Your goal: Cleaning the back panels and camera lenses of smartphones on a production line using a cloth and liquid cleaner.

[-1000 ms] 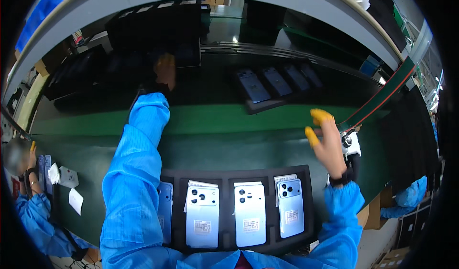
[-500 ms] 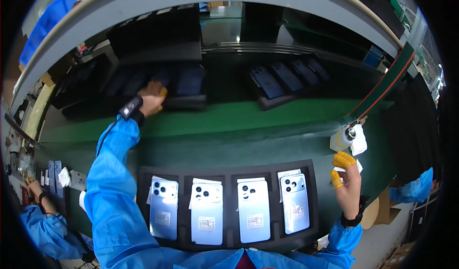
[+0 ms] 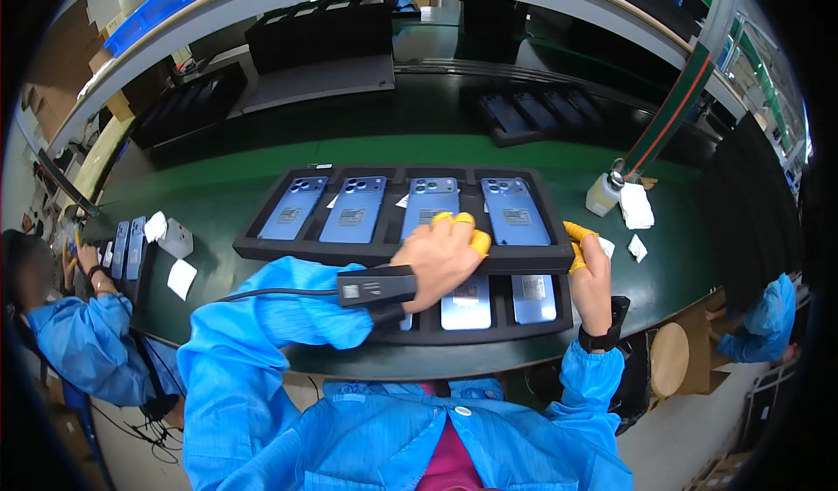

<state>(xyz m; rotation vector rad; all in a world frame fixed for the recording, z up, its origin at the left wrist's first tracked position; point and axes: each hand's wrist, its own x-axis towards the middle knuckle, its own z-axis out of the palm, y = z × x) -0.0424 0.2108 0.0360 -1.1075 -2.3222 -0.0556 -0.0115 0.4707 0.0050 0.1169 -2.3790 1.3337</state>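
Note:
A black foam tray (image 3: 319, 253) with several blue phones (image 3: 517, 212), backs up, lies partly over a second black tray (image 3: 565, 315). Lighter blue phones (image 3: 465, 303) show in the lower tray, and its far part is hidden beneath the upper one. My left hand (image 3: 441, 260), with yellow finger cots on its fingertips, is closed over the front rim of the upper tray, near the third phone from the left. At that tray's right front corner, my right hand (image 3: 591, 281) grips the edge, also in yellow finger cots.
Another tray of phones (image 3: 541, 111) sits at the back right. To the right stand a bottle (image 3: 604, 192) and white wipes (image 3: 636, 206). A dark tray (image 3: 188, 103) lies at the back left. On the left, a co-worker (image 3: 78, 325) sits by more phones. A shelf edge crosses above.
My left hand has come from the back left toward me, and a tray of phones now overlaps the near tray. My right hand has moved left onto its corner.

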